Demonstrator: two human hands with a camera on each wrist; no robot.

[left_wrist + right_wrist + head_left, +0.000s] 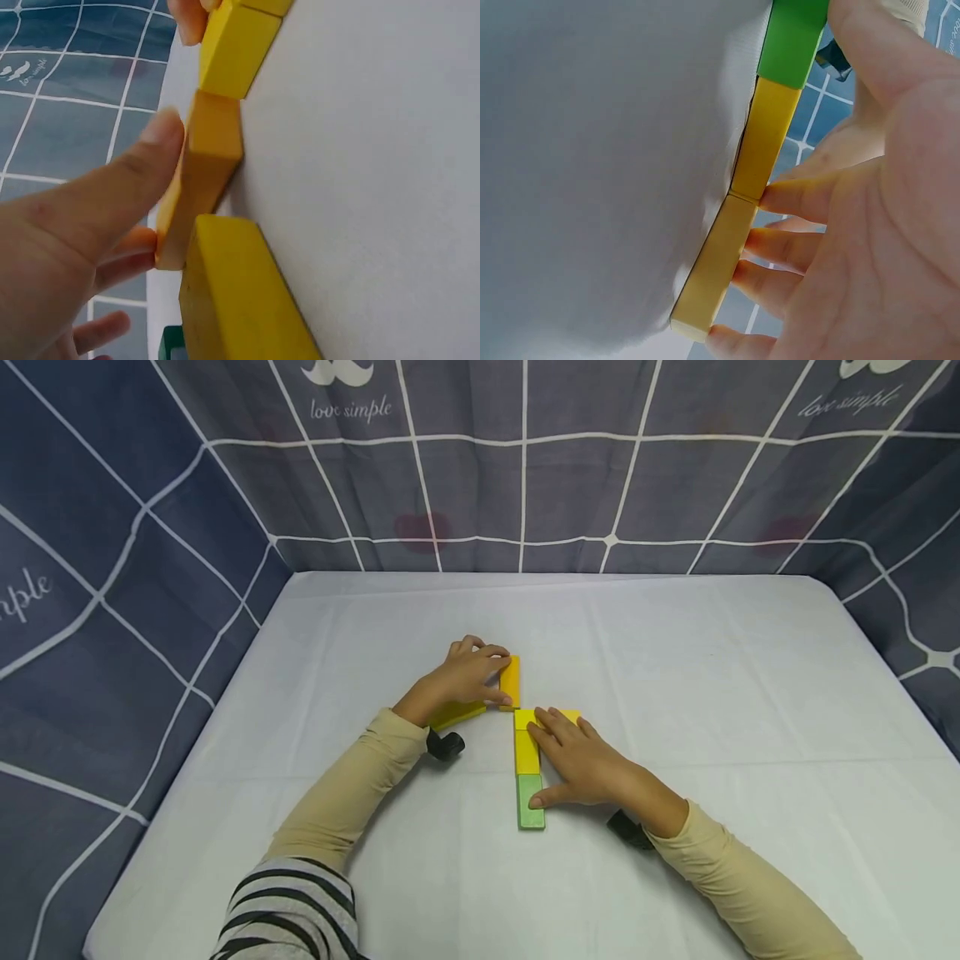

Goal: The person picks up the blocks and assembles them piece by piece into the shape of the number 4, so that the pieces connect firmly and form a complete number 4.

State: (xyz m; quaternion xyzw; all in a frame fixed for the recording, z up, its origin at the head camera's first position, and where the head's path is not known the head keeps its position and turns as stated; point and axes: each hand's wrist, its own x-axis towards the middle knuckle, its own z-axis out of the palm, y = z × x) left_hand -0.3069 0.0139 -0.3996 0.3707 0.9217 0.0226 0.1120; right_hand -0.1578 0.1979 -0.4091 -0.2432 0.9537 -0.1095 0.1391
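Note:
My left hand (467, 677) holds an orange block (512, 683), thumb at its near end and fingers toward its far end. A long yellow block (247, 292) lies beside it, partly under this hand in the head view. My right hand (583, 764) lies spread over a joined row of blocks. Its thumb rests on the green block (531, 814) at the near end; its fingers touch the yellow block (528, 753) and the yellow piece (714, 266) at the row's far end. That end piece extends rightward, partly hidden by the fingers. The orange block's near end is close to the row's far-left corner.
A white cloth covers the table (675, 652). A dark curtain (480, 485) with white grid lines stands behind it and along both sides. Black wrist devices (446, 745) sit under both forearms, close above the cloth.

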